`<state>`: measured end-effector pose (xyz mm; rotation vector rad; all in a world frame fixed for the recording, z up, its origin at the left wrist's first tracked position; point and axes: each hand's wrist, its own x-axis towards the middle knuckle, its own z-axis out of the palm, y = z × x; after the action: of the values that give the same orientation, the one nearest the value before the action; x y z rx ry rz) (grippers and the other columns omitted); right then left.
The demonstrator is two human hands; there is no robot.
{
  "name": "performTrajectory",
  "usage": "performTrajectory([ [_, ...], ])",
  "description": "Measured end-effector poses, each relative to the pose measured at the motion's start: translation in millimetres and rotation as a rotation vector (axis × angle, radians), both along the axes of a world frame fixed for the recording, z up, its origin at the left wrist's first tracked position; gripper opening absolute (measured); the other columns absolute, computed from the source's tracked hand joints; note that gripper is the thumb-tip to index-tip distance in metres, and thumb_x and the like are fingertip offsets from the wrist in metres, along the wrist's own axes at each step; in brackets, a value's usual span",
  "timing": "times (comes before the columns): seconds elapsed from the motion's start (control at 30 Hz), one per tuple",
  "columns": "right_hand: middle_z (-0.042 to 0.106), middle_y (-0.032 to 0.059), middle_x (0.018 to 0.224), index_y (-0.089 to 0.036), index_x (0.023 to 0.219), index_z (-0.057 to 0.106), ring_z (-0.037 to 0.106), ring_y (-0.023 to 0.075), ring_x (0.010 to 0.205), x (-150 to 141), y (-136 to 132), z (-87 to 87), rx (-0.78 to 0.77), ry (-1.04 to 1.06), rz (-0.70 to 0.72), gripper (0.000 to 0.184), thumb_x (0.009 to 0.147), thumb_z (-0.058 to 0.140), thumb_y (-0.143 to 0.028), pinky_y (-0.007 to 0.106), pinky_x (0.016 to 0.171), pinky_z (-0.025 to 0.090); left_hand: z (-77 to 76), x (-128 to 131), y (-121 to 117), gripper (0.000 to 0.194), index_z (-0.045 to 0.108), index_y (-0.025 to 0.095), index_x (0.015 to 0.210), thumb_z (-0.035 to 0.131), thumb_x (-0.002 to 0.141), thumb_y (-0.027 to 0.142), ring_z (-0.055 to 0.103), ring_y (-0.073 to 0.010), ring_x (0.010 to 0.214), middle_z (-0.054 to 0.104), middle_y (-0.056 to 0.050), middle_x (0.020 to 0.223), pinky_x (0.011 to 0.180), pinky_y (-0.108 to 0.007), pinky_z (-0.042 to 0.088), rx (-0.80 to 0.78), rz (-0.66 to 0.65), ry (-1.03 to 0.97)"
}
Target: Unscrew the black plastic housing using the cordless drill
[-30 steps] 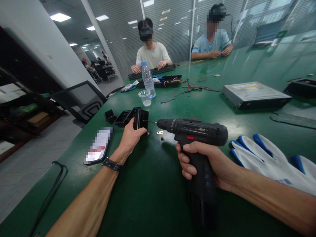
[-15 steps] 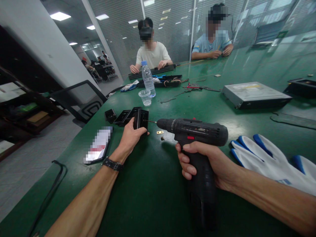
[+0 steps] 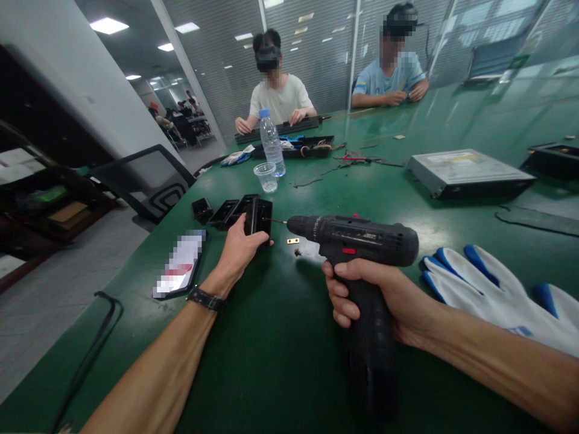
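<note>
My right hand (image 3: 362, 289) is wrapped round the handle of a black cordless drill (image 3: 357, 236), which points left. Its long thin bit (image 3: 275, 220) reaches into a black plastic housing (image 3: 259, 220). My left hand (image 3: 242, 250) grips that housing at its near side, thumb on the front and the other fingers mostly hidden behind. A small brass plate with two holes (image 3: 293, 241) lies below the bit, near a little heap of screws (image 3: 297, 252). More black plastic parts (image 3: 224, 214) sit left of the housing.
A phone (image 3: 181, 265) lies left of my arm. Beyond the housing stand a plastic cup (image 3: 266, 178) and a water bottle (image 3: 272, 144). White-and-blue gloves (image 3: 484, 289) and a metal disc drive (image 3: 470, 175) are on the right. Two people sit across the green table (image 3: 271, 361).
Both hands, the drill and the housing keep practically the same position. The view has shifted very slightly. The hand of the person across the table has moved a little left.
</note>
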<state>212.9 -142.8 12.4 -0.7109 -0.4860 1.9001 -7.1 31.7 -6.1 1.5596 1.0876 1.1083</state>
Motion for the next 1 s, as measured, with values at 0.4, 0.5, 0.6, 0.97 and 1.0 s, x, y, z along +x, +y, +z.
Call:
performTrajectory([
  [0.4,0.057,-0.0018,0.068,-0.014,0.089,0.069,0.051,0.0100,0.052,0.4,-0.4,0.5,0.004,-0.010,0.003,0.011,0.086,0.072,-0.024,0.027,0.057,0.052,0.2,0.7,-1.2,0.049,0.066,0.014,0.113,0.078,0.065,0.018,0.066,-0.0159,0.076,0.065,-0.002,0.093,0.071,-0.033,0.065,-0.014,-0.001,-0.026],
  [0.5,0.058,-0.0011,0.069,-0.013,0.091,0.070,0.052,0.0102,0.052,-0.1,0.3,-0.1,0.005,0.000,0.003,0.011,0.087,0.070,-0.024,0.028,0.057,0.052,1.3,1.4,-2.0,0.049,0.066,0.015,0.113,0.077,0.066,0.018,0.066,-0.0155,0.075,0.064,-0.001,0.092,0.069,-0.031,0.064,-0.015,0.011,-0.009],
  [0.6,0.058,-0.0010,0.069,-0.013,0.091,0.070,0.052,0.0102,0.052,-1.0,1.0,0.7,-0.001,0.002,-0.001,0.012,0.086,0.070,-0.023,0.027,0.057,0.052,1.5,1.7,-2.5,0.047,0.066,0.014,0.112,0.076,0.066,0.018,0.066,-0.0158,0.075,0.064,-0.002,0.091,0.067,-0.029,0.063,-0.016,0.027,0.014],
  [0.97,0.057,-0.0020,0.068,-0.014,0.090,0.070,0.052,0.0101,0.052,-0.1,-0.4,1.1,-0.002,-0.005,0.010,0.010,0.087,0.071,-0.023,0.027,0.057,0.052,0.1,1.0,0.4,0.049,0.066,0.015,0.113,0.077,0.065,0.018,0.067,-0.0164,0.075,0.067,-0.003,0.093,0.069,-0.030,0.063,-0.010,0.008,-0.001],
  [1.0,0.057,-0.0021,0.068,-0.014,0.090,0.070,0.052,0.0100,0.052,-0.1,-0.7,1.1,0.000,-0.006,0.013,0.010,0.087,0.072,-0.023,0.027,0.057,0.052,0.2,1.0,0.1,0.049,0.066,0.015,0.113,0.077,0.065,0.018,0.067,-0.0163,0.075,0.067,-0.003,0.093,0.069,-0.031,0.063,-0.011,0.008,-0.002],
])
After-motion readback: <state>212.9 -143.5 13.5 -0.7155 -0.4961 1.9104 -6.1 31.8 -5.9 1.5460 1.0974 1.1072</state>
